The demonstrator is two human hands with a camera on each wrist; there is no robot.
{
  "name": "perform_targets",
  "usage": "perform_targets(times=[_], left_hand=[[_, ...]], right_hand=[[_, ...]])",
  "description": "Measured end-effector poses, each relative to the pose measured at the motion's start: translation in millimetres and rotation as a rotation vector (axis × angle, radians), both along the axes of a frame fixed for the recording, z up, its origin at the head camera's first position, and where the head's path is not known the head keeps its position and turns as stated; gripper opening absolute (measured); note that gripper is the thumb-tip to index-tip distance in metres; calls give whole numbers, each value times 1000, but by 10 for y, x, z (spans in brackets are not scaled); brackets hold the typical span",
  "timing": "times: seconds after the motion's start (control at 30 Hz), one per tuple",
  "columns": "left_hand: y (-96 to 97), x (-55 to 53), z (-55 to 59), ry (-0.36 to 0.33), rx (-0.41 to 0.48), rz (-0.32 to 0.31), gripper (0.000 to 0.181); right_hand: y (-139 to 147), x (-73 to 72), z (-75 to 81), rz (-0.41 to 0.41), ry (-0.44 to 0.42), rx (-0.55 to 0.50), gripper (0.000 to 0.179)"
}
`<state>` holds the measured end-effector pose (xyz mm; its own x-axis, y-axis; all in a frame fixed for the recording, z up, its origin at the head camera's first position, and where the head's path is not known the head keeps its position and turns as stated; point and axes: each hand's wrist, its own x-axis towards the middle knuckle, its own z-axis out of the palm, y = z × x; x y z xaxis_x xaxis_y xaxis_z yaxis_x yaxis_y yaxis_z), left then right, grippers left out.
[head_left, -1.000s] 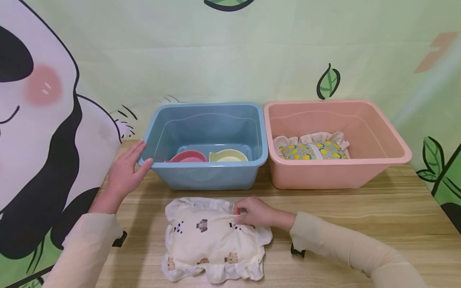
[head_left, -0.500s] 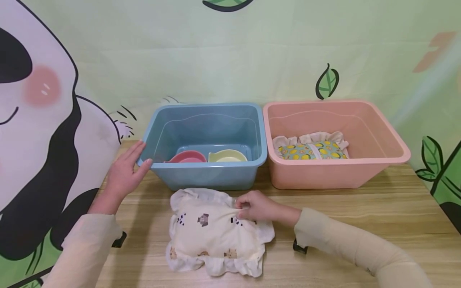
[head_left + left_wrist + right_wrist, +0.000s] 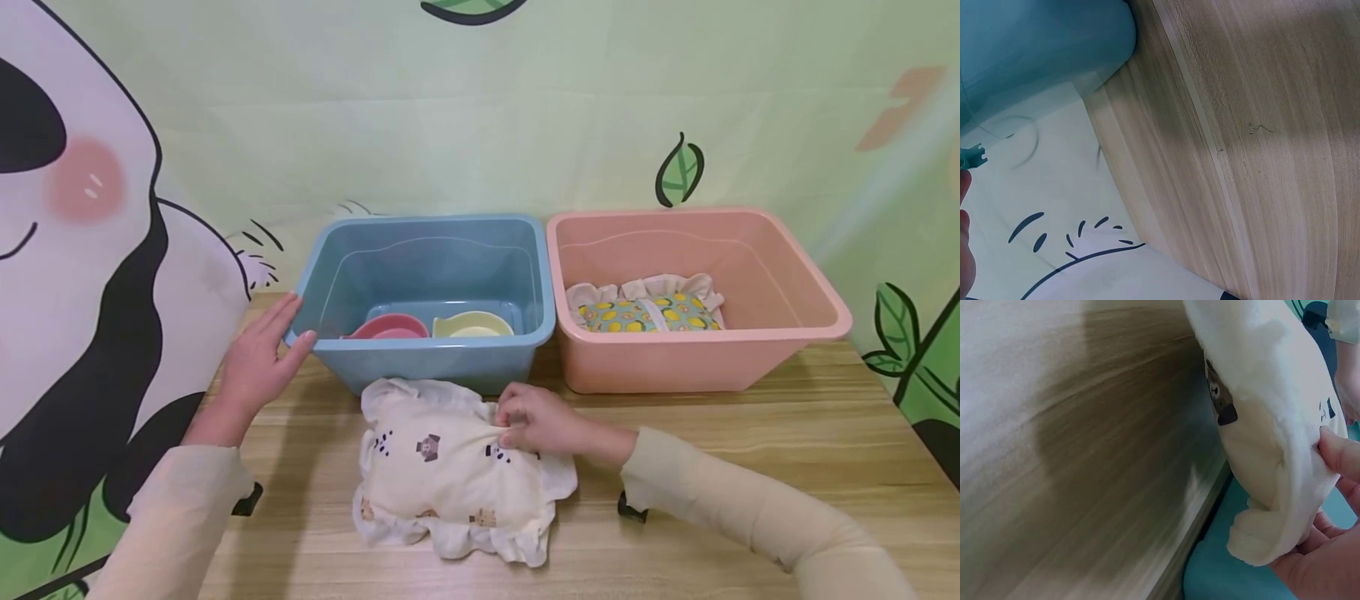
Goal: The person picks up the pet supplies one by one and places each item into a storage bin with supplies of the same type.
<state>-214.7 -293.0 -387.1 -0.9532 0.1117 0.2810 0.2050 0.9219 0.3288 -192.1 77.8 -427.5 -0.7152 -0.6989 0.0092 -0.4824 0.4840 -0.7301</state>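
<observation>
While the right hand (image 3: 542,423) pinches it, the pillow (image 3: 453,479) has neared the blue bin (image 3: 431,358); the left hand (image 3: 258,362) stays outstretched.

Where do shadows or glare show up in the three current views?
Head view: a pale streak, perhaps glare, slants across the wall, and a soft shadow lies on the table beside the left sleeve; left wrist view: dim patches shade the table; right wrist view: a broad shadow darkens the table beside the pillow.
</observation>
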Motion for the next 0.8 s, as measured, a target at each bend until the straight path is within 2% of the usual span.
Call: perform_targets(times=[0.37, 0.8], left_hand=[[2, 0, -6, 1, -1, 5, 58], [-11, -6, -16, 13, 12, -3, 58]], right_hand=[[70, -15, 78, 33, -5, -17, 7], [137, -37, 270, 106, -25, -84, 7]])
